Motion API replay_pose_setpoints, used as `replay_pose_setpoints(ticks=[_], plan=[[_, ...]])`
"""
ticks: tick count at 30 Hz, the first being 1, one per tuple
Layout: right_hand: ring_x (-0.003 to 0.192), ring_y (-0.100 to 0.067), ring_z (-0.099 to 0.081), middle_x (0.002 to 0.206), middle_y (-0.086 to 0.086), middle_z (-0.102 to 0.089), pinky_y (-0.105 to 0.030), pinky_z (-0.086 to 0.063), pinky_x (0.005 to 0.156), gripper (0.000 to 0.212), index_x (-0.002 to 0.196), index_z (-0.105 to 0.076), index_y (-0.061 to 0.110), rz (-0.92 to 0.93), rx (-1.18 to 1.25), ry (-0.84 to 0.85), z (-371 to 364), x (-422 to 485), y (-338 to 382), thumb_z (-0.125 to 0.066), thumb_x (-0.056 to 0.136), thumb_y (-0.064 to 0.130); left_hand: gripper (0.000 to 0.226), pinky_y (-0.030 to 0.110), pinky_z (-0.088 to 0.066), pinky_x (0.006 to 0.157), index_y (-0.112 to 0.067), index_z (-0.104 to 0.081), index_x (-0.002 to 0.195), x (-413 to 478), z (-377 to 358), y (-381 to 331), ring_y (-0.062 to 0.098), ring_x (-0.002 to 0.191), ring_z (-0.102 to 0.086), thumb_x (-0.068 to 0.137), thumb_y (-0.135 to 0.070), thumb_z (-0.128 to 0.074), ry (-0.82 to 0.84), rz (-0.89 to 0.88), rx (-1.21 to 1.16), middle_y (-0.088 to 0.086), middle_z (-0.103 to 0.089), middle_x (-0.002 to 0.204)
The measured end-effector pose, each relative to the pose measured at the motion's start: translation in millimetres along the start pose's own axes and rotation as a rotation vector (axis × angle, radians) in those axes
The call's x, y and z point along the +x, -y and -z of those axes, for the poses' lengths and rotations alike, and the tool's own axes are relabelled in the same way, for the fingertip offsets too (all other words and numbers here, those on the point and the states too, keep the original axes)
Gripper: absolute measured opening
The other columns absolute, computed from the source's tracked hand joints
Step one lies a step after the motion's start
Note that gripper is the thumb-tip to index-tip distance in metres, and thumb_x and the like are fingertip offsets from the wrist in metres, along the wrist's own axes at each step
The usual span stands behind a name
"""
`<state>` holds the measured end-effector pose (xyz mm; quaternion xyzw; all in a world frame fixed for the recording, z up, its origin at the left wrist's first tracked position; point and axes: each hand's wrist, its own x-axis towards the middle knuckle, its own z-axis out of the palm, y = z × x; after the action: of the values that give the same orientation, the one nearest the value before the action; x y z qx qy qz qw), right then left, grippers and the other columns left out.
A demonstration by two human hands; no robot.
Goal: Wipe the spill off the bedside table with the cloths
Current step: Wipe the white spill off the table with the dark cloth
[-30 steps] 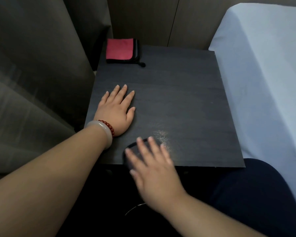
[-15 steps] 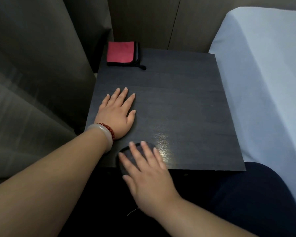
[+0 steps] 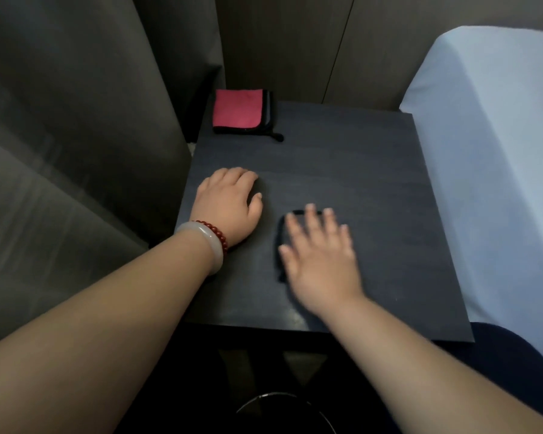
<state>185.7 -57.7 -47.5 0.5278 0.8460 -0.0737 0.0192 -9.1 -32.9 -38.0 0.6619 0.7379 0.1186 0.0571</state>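
Head view, looking down on a square, dark wood-grain bedside worktop (image 3: 342, 170). The right hand (image 3: 322, 261) lies palm down near the middle of the worktop with its fingers (image 3: 311, 219) spread flat, pressing on a dark cloth (image 3: 283, 233). Only the cloth's black edge shows, beyond the fingertips and along the thumb side; the rest is hidden under the palm. The hand is motion-blurred.

The left hand (image 3: 229, 203) rests on the worktop near its left edge, just beside the right hand but not touching it. Its fingers are curled loosely under and the thumb points toward the right hand. Whether it grips anything cannot be told. The left wrist carries a pale, smooth stone bangle (image 3: 206, 242) and a string of dark red beads (image 3: 215, 233), the two lying against each other.

At the far left corner of the worktop lies a folded pink cloth with black trim (image 3: 240, 111), flat, well apart from both hands, with a short black loop (image 3: 278, 137) at its near right corner.

A faint pale sheen (image 3: 290, 314) shows on the worktop near its front edge, beside the right forearm. A bed covered in a light blue sheet (image 3: 489, 151) adjoins the worktop on the right; grey curtain folds (image 3: 76, 136) hang on the left.
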Motion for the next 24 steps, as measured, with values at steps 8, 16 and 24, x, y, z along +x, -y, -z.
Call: replay_pose_setpoints(ticks=[8, 16, 24], plan=[[0.146, -0.02, 0.005, 0.16, 0.003, -0.002, -0.04, 0.002, 0.116, 0.06, 0.148, -0.009, 0.039, 0.057, 0.015, 0.027, 10.4, 56.2, -44.9, -0.009, 0.091, 0.06, 0.055, 0.049, -0.022, 0.115, -0.018, -0.037, 0.143, 70.6, 11.4, 30.3, 0.029, 0.145, -0.015, 0.092, -0.032, -0.05, -0.009, 0.013, 0.09, 0.011, -0.025, 0.155], [0.145, -0.023, 0.009, 0.16, 0.002, 0.003, -0.043, 0.005, 0.117, 0.055, 0.149, -0.007, 0.038, -0.121, 0.041, 0.009, 14.8, 144.8, -41.4, -0.011, 0.096, 0.055, 0.058, 0.044, -0.021, 0.113, -0.022, -0.021, 0.15, 124.4, -4.0, 32.1, 0.026, 0.144, -0.019, 0.098, -0.044, -0.033, 0.149, 0.069, 0.089, 0.004, -0.023, 0.157], [0.145, -0.023, 0.009, 0.16, 0.002, 0.004, -0.043, 0.006, 0.117, 0.055, 0.149, -0.006, 0.038, -0.106, 0.041, 0.014, 17.4, 200.3, -22.0, -0.009, 0.096, 0.055, 0.042, 0.044, -0.029, 0.105, -0.021, -0.049, 0.133, 124.2, 2.4, 24.0, 0.029, 0.128, -0.038, 0.097, -0.038, -0.036, -0.058, 0.089, 0.181, 0.008, -0.049, 0.135]])
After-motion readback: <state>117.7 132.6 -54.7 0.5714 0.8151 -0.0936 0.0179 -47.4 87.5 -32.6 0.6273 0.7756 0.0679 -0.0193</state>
